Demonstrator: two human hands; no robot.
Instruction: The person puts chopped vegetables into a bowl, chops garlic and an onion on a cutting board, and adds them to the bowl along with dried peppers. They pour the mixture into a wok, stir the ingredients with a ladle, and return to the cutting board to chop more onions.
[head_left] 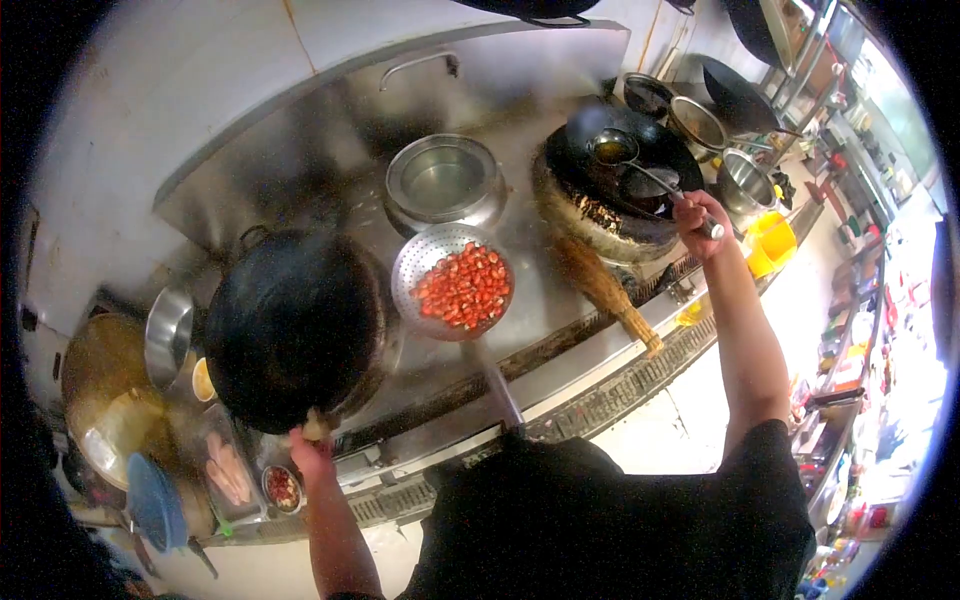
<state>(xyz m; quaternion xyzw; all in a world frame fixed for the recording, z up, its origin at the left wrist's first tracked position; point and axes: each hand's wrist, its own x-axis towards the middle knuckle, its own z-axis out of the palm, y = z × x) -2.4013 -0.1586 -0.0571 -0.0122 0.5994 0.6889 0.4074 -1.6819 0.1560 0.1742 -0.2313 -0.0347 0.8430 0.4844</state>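
"Where's the strainer [405, 285]?"
"Between the left wok [290, 330] and right wok [665, 150], its handle at the counter's [545, 345] front edge."
"Hands?"
"Left hand [312, 457], low, grips the left wok with a rag [316, 426]. Right hand [702, 224], stretched out, holds the ladle [613, 150]."

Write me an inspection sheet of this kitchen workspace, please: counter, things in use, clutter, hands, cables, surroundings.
Surface: steel counter, grimy along the front channel.
Things in use: left wok, dark inside; strainer holding red pieces; ladle with liquid, over the right wok.
Clutter: brush beside the right wok; yellow tub at right; blue basket at left.
Hands: left grips a cloth at the left wok's rim; right grips the ladle's handle.
Cables: nothing seen.
Surroundings: tap behind; crowded shelves at right.
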